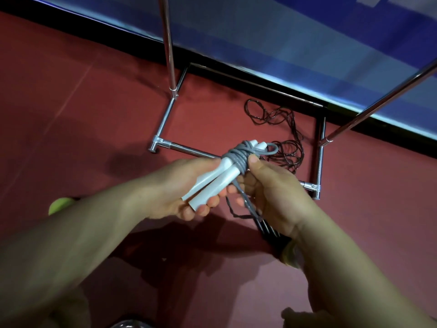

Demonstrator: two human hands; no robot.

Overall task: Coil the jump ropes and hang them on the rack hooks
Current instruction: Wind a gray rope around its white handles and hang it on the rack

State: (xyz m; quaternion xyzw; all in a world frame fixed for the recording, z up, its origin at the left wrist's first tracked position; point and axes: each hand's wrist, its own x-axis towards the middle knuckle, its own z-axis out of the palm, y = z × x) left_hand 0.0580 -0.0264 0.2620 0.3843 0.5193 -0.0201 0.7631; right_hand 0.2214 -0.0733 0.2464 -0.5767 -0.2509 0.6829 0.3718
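A grey jump rope [238, 157] is wound several times around its two white handles [212, 183], which lie side by side. My left hand [182, 192] grips the lower ends of the handles. My right hand [272, 192] pinches the grey coils with thumb on top, and a strand of grey rope runs down through its palm. A small grey loop sticks out past the handle tops. A second, dark jump rope [281, 131] lies loose and tangled on the red floor inside the rack base, with black handles partly hidden under my right wrist.
The chrome rack [170, 43] stands ahead, its uprights rising at left and right and its base bars [165, 119] framing the floor. A blue wall panel [307, 43] runs behind. A yellow-green ball [59, 204] lies at left beside my forearm.
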